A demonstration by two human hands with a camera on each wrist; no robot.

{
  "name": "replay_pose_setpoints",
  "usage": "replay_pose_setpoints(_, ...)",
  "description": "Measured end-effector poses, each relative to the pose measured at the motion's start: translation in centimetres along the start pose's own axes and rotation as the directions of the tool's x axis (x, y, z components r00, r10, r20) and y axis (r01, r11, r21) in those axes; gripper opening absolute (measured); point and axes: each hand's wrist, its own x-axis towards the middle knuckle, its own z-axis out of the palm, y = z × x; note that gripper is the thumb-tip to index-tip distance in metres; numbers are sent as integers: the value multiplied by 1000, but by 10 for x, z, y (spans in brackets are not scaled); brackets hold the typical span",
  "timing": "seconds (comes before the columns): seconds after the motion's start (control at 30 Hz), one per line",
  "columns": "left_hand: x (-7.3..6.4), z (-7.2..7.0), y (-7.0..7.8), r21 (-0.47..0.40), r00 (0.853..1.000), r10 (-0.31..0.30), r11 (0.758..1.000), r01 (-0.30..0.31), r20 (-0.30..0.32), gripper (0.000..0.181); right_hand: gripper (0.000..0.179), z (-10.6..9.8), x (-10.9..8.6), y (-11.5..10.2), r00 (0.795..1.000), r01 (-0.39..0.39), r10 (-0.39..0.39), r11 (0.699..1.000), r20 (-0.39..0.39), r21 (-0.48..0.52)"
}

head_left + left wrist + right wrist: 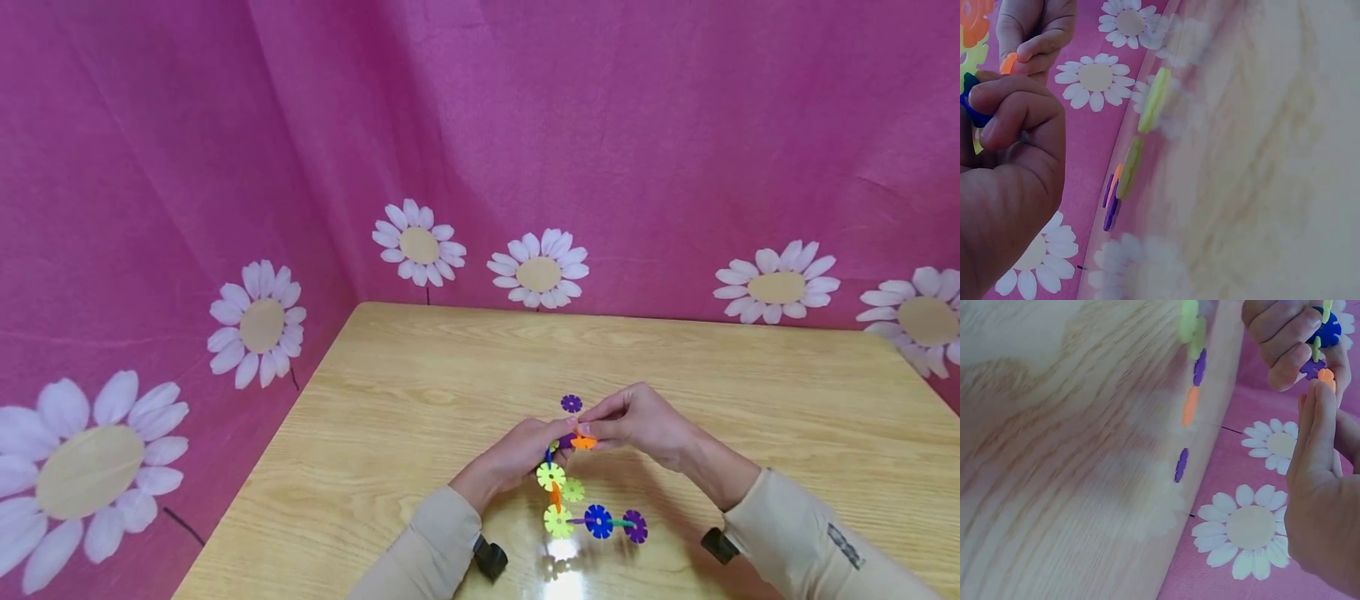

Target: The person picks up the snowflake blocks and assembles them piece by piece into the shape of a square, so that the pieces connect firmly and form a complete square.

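Observation:
A chain of small notched plastic discs in several colours hangs from my left hand (517,454). It runs down through a yellow disc (551,476) and an orange one, then bends right through a blue disc (598,522) to a purple end disc (635,526). My left thumb and fingers grip the upper end, by a purple disc (1314,369) and a dark blue disc (1327,328). My right hand (652,425) pinches an orange disc (583,442) against that purple disc. The fingers partly hide where the two meet.
Beyond the hands a loose purple disc (572,403) lies on the wooden table (450,358). Loose discs, among them a yellow one (1155,100), lie on the tabletop in the wrist views. A pink curtain (600,125) with white flowers borders the table's back and left.

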Motion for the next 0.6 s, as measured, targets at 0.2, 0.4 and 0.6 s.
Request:
replay_pose_setpoints(0.2, 0, -1, -1, 22, 1000, 25, 999, -25, 15, 63, 32, 0, -4, 0, 999, 43, -43, 999, -13, -17)
replay_pose_setpoints(0.4, 2, -3, 0, 3, 999, 20, 1000, -20, -30, 57, 27, -13, 4, 0, 990, 112, -129, 962, -51, -250)
replay_pose_setpoints(0.6, 0, -9, -3, -38, 999, -1, 999, 0, -41, 66, 17, -33, 27, 17, 968, 95, -244, 586, -63, -805)
